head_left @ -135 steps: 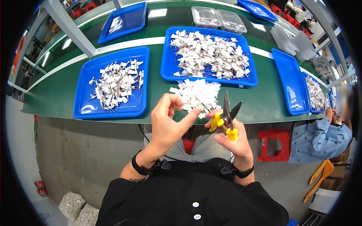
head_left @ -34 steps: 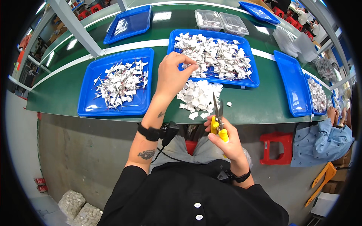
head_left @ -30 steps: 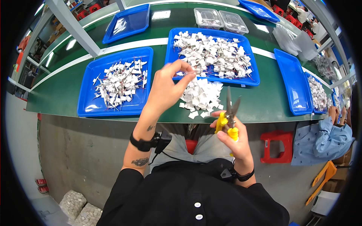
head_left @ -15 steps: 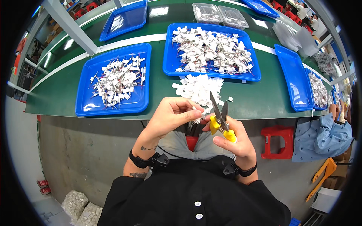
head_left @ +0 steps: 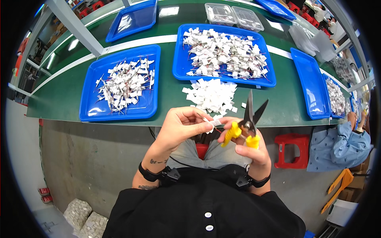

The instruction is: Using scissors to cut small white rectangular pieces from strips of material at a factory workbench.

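My left hand (head_left: 178,127) pinches a small wired part with a white tag (head_left: 211,123) between thumb and fingers, just in front of the table edge. A thin reddish wire sticks out toward the right hand. My right hand (head_left: 257,154) holds spring-loaded snips (head_left: 248,123) with yellow handles in its palm. Their dark blades point away from me and stand apart. The right fingertips reach to the tagged part beside the left thumb; whether they grip it is hard to tell. Beyond both hands lies a loose pile of white paper-like pieces (head_left: 210,96) on the green table (head_left: 170,107).
Two blue trays, one at the left (head_left: 92,108) and one at the center (head_left: 222,78), hold heaps of tagged wired parts. Another blue tray (head_left: 310,91) stands at the right. Clear plastic boxes (head_left: 220,15) sit far back. A red stool (head_left: 291,150) and a person's blue sleeve (head_left: 341,139) are at right.
The snips have moved right and turned, their blades now pointing more to the right. The tagged part between my hands shows more plainly, with its wire visible.
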A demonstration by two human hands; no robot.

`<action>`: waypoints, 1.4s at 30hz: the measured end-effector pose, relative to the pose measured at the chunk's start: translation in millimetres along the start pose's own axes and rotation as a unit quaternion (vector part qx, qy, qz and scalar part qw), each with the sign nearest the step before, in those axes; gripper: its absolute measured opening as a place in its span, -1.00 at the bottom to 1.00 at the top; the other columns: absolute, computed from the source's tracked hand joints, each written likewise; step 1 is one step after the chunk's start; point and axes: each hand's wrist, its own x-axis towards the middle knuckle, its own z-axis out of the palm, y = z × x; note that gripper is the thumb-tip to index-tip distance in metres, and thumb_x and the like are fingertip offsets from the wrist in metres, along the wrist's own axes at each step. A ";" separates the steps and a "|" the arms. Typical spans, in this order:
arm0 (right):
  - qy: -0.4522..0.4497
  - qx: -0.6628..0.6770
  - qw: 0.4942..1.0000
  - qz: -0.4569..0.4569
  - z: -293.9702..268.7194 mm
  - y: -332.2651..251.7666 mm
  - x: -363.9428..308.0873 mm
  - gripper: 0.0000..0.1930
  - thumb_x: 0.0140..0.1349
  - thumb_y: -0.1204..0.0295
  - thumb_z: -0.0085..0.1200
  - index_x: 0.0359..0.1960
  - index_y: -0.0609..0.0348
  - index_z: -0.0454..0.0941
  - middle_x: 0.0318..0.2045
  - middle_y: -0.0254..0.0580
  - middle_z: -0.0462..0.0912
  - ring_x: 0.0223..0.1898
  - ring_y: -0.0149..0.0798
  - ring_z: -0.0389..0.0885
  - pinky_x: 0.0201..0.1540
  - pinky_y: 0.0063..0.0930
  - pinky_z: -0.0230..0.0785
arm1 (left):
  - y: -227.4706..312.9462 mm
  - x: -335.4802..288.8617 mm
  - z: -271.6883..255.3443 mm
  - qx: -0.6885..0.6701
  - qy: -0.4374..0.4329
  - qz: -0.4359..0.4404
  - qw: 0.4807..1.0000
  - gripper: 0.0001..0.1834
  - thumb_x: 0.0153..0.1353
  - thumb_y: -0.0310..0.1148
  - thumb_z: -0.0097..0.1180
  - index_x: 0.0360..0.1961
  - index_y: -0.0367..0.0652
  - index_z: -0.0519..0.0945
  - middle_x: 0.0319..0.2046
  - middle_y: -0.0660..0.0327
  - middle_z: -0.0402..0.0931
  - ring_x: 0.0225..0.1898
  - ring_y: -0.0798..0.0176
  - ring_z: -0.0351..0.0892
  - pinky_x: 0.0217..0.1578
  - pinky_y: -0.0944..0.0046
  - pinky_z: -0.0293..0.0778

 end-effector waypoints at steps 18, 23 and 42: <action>-0.054 0.286 0.955 0.056 6.3 26.9 0.0 -0.43 -0.08 0.28 0.13 0.01 0.33 0.46 -0.09 0.02 0.48 -0.21 0.05 0.53 -0.09 0.06 0.36 | -14.0 -4.1 1.4 -0.093 -0.074 0.012 0.993 -0.61 -0.04 -0.59 0.40 -0.13 -0.40 0.62 -0.34 0.12 0.64 -0.30 0.34 0.64 -0.19 0.34 0.56; -0.154 0.358 0.920 0.034 0.0 33.9 7.4 -0.39 0.02 0.23 0.12 0.10 0.31 0.34 -0.04 -0.01 0.43 -0.07 -0.01 0.48 -0.01 -0.07 0.33 | -20.6 -2.4 -0.8 -0.141 -0.137 0.085 0.977 -0.57 -0.01 -0.67 0.33 -0.05 -0.40 0.59 -0.36 0.20 0.63 -0.33 0.40 0.63 -0.19 0.38 0.56; 0.106 -0.421 0.894 -0.111 5.2 -7.4 2.3 -0.47 -0.03 0.54 0.21 0.07 0.30 0.43 -0.13 -0.04 0.53 -0.11 -0.12 0.57 0.02 -0.35 0.38 | -10.8 -4.7 6.7 -0.070 0.027 0.144 0.987 -0.94 0.21 -0.59 0.19 -0.31 -0.38 0.61 -0.22 0.19 0.59 -0.21 0.44 0.53 -0.20 0.42 0.48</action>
